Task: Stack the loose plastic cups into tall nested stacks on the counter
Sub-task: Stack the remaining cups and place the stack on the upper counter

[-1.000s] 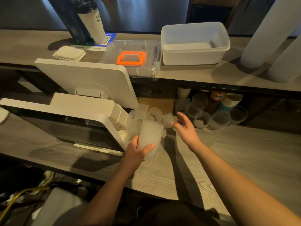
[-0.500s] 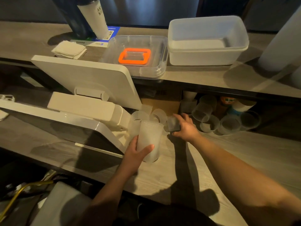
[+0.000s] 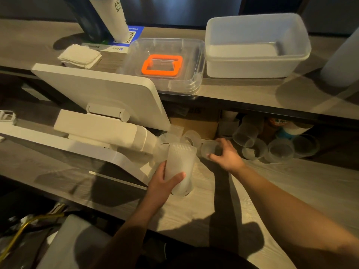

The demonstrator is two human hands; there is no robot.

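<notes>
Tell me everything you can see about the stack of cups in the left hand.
The stack of cups is frosted, translucent plastic with fine ribbing at the rim. Its mouth points up and it leans a little. The left hand wraps its lower half, thumb across the front. Its base is at the wooden counter; contact is unclear.

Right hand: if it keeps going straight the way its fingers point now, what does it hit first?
The right hand grips a single cup, fingers pointing left. Straight on, that cup would probably first meet the rim of the nested stack held by the left hand. Depth is unclear; the loose cups behind are close too.
</notes>
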